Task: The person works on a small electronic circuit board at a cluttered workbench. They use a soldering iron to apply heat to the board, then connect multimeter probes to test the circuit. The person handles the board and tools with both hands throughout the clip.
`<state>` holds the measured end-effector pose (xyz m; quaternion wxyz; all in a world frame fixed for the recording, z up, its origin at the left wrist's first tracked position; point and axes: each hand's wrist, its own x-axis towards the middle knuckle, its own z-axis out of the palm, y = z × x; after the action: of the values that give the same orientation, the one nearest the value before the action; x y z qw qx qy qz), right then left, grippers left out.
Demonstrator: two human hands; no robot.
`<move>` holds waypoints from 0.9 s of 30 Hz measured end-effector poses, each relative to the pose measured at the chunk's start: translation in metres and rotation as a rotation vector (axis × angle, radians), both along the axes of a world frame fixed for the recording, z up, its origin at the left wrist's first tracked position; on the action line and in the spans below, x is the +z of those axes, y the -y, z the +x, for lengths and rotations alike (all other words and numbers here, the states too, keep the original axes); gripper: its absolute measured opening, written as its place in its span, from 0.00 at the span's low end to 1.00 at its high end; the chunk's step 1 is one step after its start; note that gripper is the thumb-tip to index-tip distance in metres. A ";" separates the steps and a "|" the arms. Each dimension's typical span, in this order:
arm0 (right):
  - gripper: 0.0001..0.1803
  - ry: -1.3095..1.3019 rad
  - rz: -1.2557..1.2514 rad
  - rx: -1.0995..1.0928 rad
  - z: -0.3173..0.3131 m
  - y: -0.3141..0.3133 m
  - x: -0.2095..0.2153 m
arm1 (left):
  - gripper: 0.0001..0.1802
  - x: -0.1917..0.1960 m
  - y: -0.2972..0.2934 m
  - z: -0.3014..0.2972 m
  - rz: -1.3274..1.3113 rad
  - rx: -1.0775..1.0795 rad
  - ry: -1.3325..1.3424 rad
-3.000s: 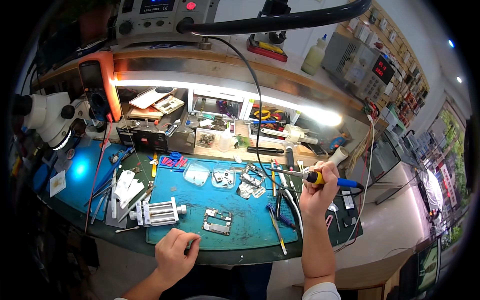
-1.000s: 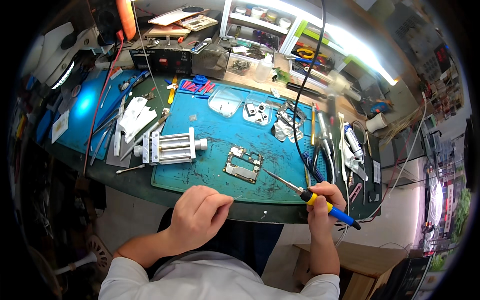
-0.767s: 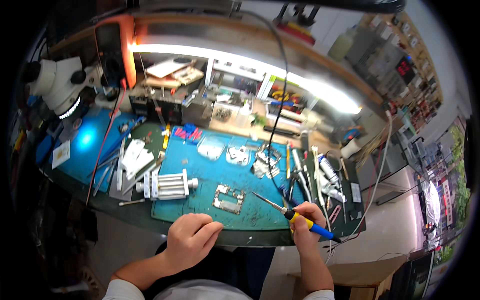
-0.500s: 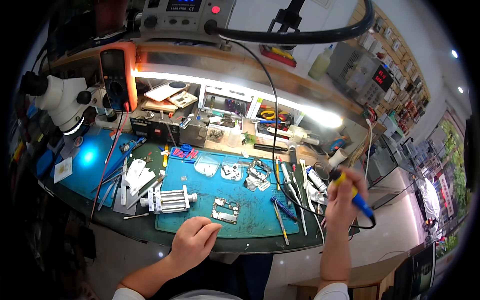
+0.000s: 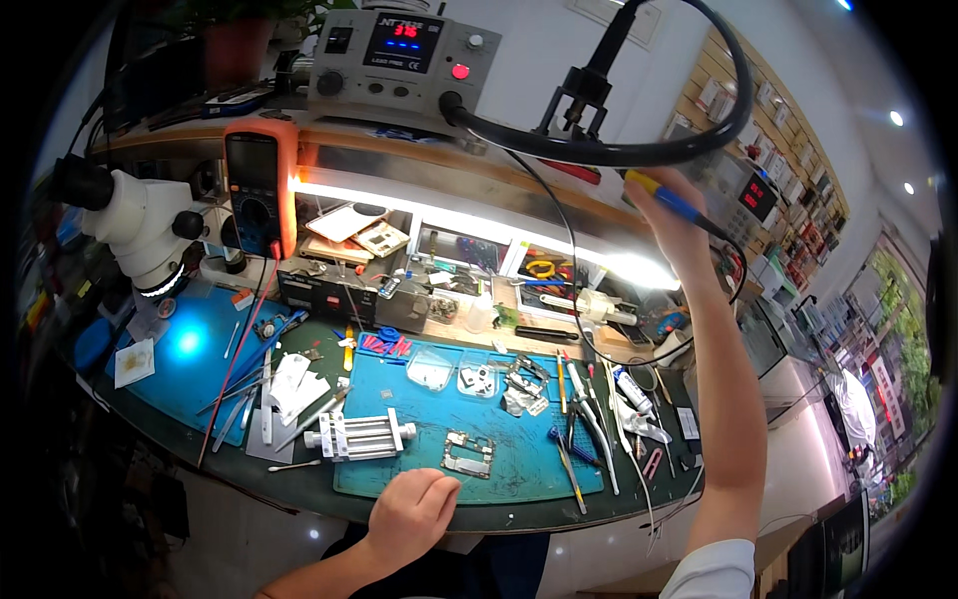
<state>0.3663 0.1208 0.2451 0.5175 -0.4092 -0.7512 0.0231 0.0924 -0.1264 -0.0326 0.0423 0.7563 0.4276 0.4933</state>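
My right hand (image 5: 675, 228) is raised to the shelf's height at the right, closed round the yellow and blue handle of a soldering iron (image 5: 677, 203). Its tip cannot be made out, and its cable loops down behind my forearm. Low over the front edge of the blue work mat (image 5: 384, 481), my left hand (image 5: 412, 514) is closed with thumb and fingers together; whatever they may hold is hidden. Just beyond it lies a phone circuit board (image 5: 468, 462) with cut-out openings. A metal clamp fixture (image 5: 361, 436) stands left of the board.
On the shelf sits a soldering station (image 5: 401, 65) with a thick black hose arching across. An orange multimeter (image 5: 261, 190) and a white microscope (image 5: 135, 225) are at the left. Clear plastic trays (image 5: 429, 369), tweezers and pens (image 5: 569, 469) surround the board.
My right hand has lifted the soldering iron up and away from the bench toward the shelf. My left hand stays closed by the mat's front edge. The view has tilted upward.
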 end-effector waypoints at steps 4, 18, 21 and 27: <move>0.16 0.001 -0.001 0.041 0.006 -0.016 0.002 | 0.10 -0.003 0.000 -0.001 -0.016 -0.032 0.002; 0.14 0.090 -0.052 -0.018 0.004 -0.024 0.013 | 0.12 -0.001 0.001 -0.002 -0.034 -0.053 0.033; 0.13 0.086 -0.059 -0.021 0.002 -0.026 0.014 | 0.12 0.001 0.001 -0.003 -0.035 -0.054 0.028; 0.14 -0.134 -0.146 -0.089 0.004 -0.022 0.028 | 0.12 0.001 0.000 -0.003 -0.038 -0.057 0.023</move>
<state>0.3699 0.1429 0.2734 0.5359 -0.4763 -0.6923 0.0820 0.0895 -0.1266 -0.0320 0.0758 0.7617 0.4146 0.4921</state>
